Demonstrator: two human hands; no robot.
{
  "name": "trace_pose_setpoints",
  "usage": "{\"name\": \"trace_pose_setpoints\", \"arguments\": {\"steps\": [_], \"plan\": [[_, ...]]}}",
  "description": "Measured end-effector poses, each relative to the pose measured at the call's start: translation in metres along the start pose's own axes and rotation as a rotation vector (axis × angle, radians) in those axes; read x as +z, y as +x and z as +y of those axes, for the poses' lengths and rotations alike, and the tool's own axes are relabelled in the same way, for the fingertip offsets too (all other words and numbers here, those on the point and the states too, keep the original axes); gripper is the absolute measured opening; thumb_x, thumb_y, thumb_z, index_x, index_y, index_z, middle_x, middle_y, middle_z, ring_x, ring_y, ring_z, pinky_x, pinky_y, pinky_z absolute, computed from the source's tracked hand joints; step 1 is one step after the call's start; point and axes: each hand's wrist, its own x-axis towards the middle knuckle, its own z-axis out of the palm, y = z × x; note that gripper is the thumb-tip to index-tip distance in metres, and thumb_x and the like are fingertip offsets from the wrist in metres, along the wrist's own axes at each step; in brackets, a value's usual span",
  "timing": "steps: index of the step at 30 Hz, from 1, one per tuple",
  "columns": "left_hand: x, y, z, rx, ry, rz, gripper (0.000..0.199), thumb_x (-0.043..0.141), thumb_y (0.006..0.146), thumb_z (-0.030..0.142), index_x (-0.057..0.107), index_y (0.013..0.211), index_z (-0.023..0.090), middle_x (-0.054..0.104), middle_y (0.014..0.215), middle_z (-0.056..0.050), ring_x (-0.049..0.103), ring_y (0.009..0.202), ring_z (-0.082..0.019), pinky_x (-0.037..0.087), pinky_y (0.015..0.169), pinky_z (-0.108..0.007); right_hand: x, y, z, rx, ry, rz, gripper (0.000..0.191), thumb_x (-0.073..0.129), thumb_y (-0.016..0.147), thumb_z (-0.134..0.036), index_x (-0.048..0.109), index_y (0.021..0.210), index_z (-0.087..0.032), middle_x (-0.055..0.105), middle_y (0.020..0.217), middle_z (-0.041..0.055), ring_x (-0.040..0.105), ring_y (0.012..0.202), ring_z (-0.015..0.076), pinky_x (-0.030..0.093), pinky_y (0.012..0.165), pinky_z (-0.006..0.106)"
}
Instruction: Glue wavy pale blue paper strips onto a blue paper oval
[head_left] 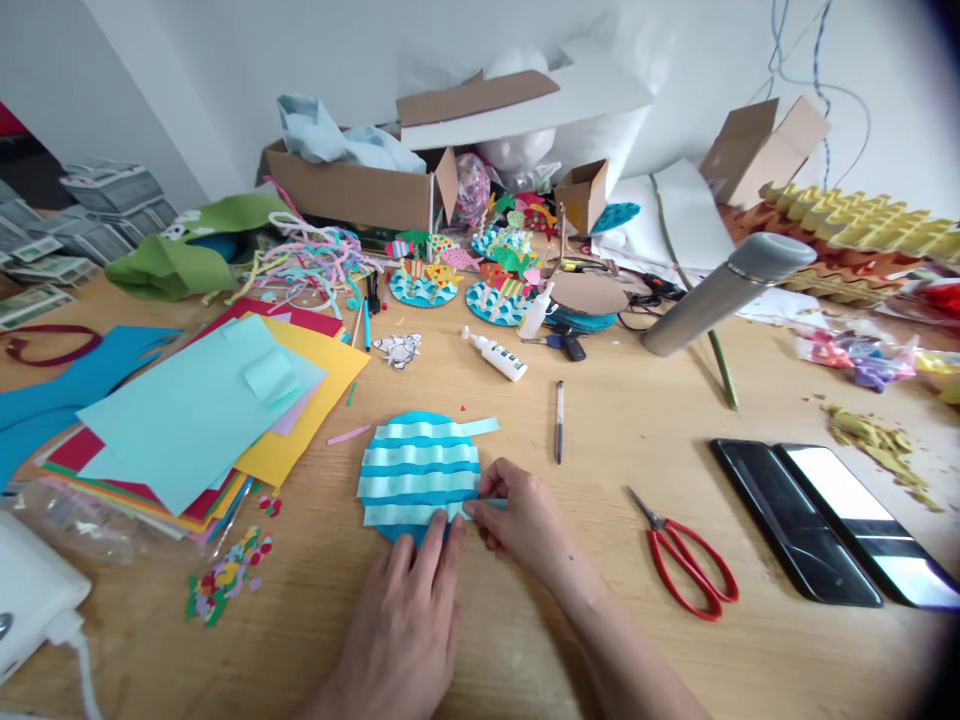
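A round blue disc (420,470) lies on the table with several wavy pale-blue paper strips across it. The lowest paper strip (409,513) runs under the fingertips of my left hand (412,605), whose fingers are stretched out and press on it near the disc's front edge. At the disc's right edge my right hand (517,510) pinches the right end of that same strip between thumb and fingers. Beyond the rim at upper right, one end of the top strip (480,427) sticks out flat.
Coloured paper sheets (187,400) are stacked at left, with paper confetti (229,575) nearby. Red-handled scissors (686,560), a pen (559,422) and two phones (795,520) lie to the right. Behind stand a glue bottle (495,355), finished wavy discs (499,300) and a grey flask (727,290).
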Motion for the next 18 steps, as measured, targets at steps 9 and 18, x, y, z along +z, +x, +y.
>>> {"name": "trace_pose_setpoints", "arguments": {"steps": [9,18], "plan": [[-0.0016,0.0023,0.0002,-0.001,0.008,-0.020,0.056,0.046,0.084,0.011,0.048,0.140,0.014,0.056,0.136,-0.009,0.054,0.093,-0.025,0.050,0.076,-0.041,-0.0022,-0.0009,-0.0028,-0.082,-0.128,0.053,0.017,0.063,0.074,-0.015,0.048,0.075,-0.022,0.062,0.063,-0.0038,0.057,0.049,0.0109,0.037,0.048,0.021],[-0.0019,0.0017,0.0027,-0.035,-0.003,-0.052,0.058,0.050,0.083,0.012,0.048,0.140,0.016,0.055,0.137,-0.008,0.054,0.099,-0.025,0.051,0.080,-0.040,-0.0021,-0.0026,-0.0045,-0.099,-0.199,0.071,0.014,0.064,0.075,-0.017,0.051,0.079,-0.023,0.066,0.071,-0.0015,0.061,0.058,0.0141,0.038,0.053,0.023]]}}
